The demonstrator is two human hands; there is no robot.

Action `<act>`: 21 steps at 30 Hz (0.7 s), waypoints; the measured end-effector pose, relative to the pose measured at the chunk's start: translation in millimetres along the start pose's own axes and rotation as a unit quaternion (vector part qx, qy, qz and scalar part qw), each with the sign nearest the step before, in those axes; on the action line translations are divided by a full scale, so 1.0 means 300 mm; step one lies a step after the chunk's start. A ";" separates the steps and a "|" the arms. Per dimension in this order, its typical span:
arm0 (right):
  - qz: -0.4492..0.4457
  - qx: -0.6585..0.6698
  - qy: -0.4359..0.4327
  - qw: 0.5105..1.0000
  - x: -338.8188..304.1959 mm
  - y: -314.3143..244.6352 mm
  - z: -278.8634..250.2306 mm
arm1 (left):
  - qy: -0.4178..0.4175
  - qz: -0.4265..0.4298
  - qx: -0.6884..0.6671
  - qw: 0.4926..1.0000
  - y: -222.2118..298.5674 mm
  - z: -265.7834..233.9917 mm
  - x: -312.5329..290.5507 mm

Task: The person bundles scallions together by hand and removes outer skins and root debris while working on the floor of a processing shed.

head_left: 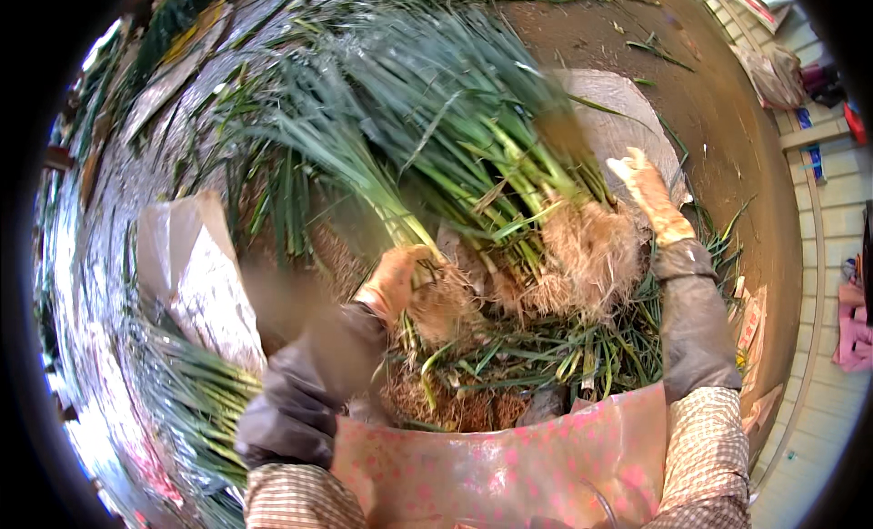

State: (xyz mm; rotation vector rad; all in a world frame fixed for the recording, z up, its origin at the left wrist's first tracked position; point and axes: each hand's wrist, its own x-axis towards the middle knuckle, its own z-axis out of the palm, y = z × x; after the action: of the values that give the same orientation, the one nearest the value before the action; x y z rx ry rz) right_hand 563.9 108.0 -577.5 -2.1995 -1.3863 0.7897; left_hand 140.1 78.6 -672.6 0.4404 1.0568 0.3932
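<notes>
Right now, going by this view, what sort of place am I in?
Probably a shed or yard where vegetables get handled: there's a big heap of leafy green stalks with roots attached, loose leaves scattered below, and a dirty brown floor.

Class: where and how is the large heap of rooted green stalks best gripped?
Likely by the pale lower stems, just above the roots, coming from the right, where the open right hand is near: the stems gather there, while the leaves spread wide.
</notes>
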 end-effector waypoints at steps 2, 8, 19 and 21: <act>-0.036 -0.053 -0.003 0.998 -0.078 -0.013 -0.073 | 0.028 0.003 0.011 1.000 0.059 -0.003 -0.126; -0.247 -0.243 -0.057 0.937 -0.582 -0.301 0.105 | -0.123 0.072 -0.145 0.979 -0.015 -0.030 -0.521; -0.424 -0.248 -0.232 0.839 -0.131 0.061 0.465 | -0.060 0.199 -0.218 0.954 -0.312 0.044 -0.556; -0.428 -0.567 -0.122 0.693 -0.209 -0.074 0.503 | 0.011 0.140 -0.156 0.978 -0.454 -0.090 -0.511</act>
State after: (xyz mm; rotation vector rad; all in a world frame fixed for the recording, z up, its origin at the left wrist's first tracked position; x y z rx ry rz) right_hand 428.2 67.8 -662.0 -1.5723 -3.2589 -0.2959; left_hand 62.0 -110.5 -641.8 0.3036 0.9344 0.8046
